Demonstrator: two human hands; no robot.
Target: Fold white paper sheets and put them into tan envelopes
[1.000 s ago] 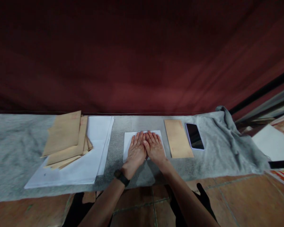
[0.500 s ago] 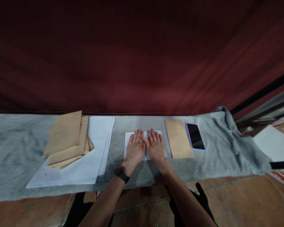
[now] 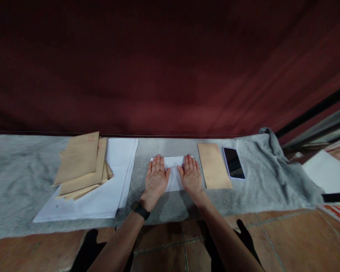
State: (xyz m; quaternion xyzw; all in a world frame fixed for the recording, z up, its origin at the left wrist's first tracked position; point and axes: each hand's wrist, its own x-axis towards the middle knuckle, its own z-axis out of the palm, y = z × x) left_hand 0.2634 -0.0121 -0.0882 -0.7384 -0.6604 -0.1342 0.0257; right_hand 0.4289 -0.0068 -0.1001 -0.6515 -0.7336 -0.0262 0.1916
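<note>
A folded white sheet of paper [image 3: 175,180] lies on the grey cloth in front of me. Flat on its left end rests my left hand [image 3: 156,177], fingers stretched out and thumb apart, a dark watch on the wrist. My right hand [image 3: 191,176] presses flat on the right end in the same way, covering that edge. Between the thumbs the middle of the paper shows. Just right of my right hand lies a brown envelope [image 3: 214,166]. Neither hand grasps anything.
To the left, a stack of brown envelopes [image 3: 78,160] lies on large white sheets [image 3: 119,181]. A phone [image 3: 234,163] lies right of the single envelope. Grey cloth [image 3: 272,185] covers the bench, bunched at its right end. A dark red curtain [image 3: 170,75] hangs behind.
My hands have slid apart from the middle of the folded paper to its two ends, uncovering its centre. The envelopes and the phone stay in place.
</note>
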